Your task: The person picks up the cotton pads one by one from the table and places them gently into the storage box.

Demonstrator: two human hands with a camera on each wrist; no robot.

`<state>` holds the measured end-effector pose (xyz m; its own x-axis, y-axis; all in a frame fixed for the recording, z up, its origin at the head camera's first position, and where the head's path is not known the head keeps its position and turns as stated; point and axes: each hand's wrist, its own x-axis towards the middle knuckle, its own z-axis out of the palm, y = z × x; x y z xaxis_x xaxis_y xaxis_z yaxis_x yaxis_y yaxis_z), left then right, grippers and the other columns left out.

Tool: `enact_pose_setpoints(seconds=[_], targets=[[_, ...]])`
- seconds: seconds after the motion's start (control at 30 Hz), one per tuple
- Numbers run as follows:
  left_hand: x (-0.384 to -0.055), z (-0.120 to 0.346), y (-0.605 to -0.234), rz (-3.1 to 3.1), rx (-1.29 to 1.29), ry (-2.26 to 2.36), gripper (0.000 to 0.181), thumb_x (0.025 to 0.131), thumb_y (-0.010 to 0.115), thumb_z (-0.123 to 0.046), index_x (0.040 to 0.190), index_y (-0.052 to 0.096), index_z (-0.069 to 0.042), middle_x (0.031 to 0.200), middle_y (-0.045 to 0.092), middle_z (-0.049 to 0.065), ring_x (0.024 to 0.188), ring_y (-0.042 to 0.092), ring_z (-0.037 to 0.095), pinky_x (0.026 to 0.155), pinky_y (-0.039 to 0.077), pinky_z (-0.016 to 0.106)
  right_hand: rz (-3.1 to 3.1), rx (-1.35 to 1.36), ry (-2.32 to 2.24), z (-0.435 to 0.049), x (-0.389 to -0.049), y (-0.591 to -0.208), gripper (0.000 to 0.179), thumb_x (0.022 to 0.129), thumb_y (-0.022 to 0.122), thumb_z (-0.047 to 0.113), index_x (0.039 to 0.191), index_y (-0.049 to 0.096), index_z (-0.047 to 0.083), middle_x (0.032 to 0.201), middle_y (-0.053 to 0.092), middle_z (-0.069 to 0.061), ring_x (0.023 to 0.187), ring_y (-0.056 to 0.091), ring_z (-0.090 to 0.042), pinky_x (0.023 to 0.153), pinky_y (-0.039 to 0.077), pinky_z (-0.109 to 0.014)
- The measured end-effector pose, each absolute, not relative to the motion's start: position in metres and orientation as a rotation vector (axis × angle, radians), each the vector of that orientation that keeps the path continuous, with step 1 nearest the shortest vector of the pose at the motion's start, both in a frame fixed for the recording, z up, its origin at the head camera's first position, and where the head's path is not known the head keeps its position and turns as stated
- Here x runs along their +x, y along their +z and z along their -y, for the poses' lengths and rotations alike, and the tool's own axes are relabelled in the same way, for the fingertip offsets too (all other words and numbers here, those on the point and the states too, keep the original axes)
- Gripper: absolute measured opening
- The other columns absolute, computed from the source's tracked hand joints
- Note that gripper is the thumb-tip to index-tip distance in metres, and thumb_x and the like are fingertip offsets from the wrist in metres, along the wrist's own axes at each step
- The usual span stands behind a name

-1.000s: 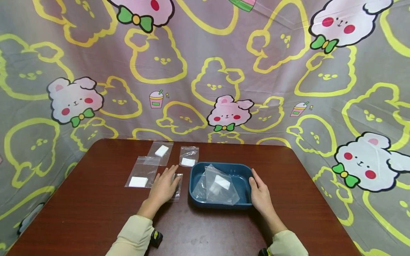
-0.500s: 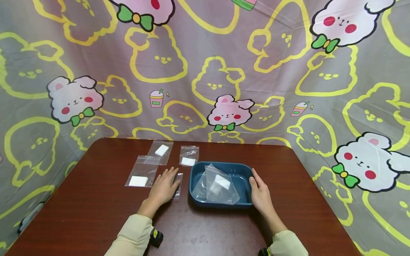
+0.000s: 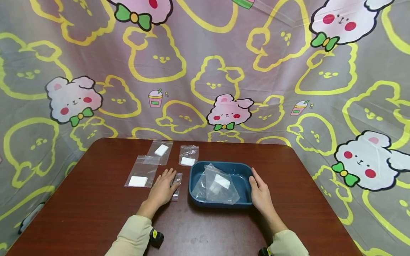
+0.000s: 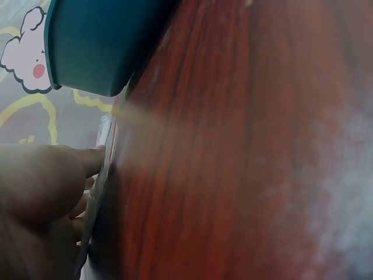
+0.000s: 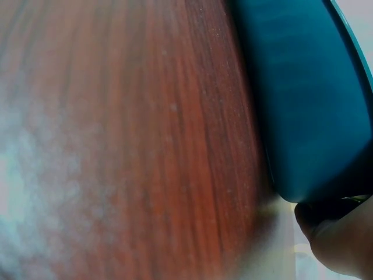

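In the head view my left hand (image 3: 161,190) lies palm down, fingers extended, over a clear zip bag (image 3: 176,188) on the table. Only the bag's right strip shows; the rest is hidden under the hand. The left wrist view has the thumb (image 4: 90,160) touching the bag's edge. My right hand (image 3: 261,192) holds the right end of a blue rectangular plastic tub (image 3: 221,205), thumb at the rim and fingers along the outer wall. Inside the tub lie overlapping clear zip bags (image 3: 229,193), with a white block showing in the top one.
Left of the tub lies a zip bag (image 3: 145,165) with a white block, overlapping another bag (image 3: 166,156) behind it. A smaller bag (image 3: 189,152) with a white block sits behind the tub's left corner. The brown table (image 3: 282,163) meets a patterned cloth (image 3: 272,117) behind.
My left hand has shifted slightly left, and the bag beneath it has slid a little toward me. The right hand and the tub stay in place.
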<state>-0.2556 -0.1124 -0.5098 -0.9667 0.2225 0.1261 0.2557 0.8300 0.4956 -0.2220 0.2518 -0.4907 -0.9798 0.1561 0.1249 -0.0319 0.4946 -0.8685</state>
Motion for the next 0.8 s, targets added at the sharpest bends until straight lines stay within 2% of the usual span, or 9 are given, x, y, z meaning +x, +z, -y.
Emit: enact_pose_setpoints(seconds=[0.43, 0.8], targets=[[-0.2559, 0.1106, -0.5108, 2.894, -0.384, -0.889, 0.049, 0.100, 0.060, -0.011, 0.143, 0.048, 0.010, 0.153, 0.038, 0.029, 0.145, 0.027, 0.045, 0.119, 0.018, 0.057, 2.539, -0.110, 1.478, -0.2512, -0.2225, -0.4912, 0.049, 0.110, 0.042, 0.027, 0.157, 0.036, 0.013, 0.158, 0.039, -0.011, 0.145, 0.034, -0.031, 0.119, 0.024, -0.053], [-0.2559, 0.1104, -0.5143, 2.857, -0.391, -0.892, 0.041, 0.099, 0.055, -0.001, 0.138, 0.052, 0.012, 0.150, 0.041, 0.031, 0.142, 0.031, 0.048, 0.117, 0.022, 0.059, 2.529, -0.105, 1.481, -0.2509, -0.2230, -0.4914, 0.049, 0.110, 0.042, 0.027, 0.157, 0.037, 0.012, 0.158, 0.039, -0.011, 0.145, 0.034, -0.031, 0.119, 0.023, -0.052]])
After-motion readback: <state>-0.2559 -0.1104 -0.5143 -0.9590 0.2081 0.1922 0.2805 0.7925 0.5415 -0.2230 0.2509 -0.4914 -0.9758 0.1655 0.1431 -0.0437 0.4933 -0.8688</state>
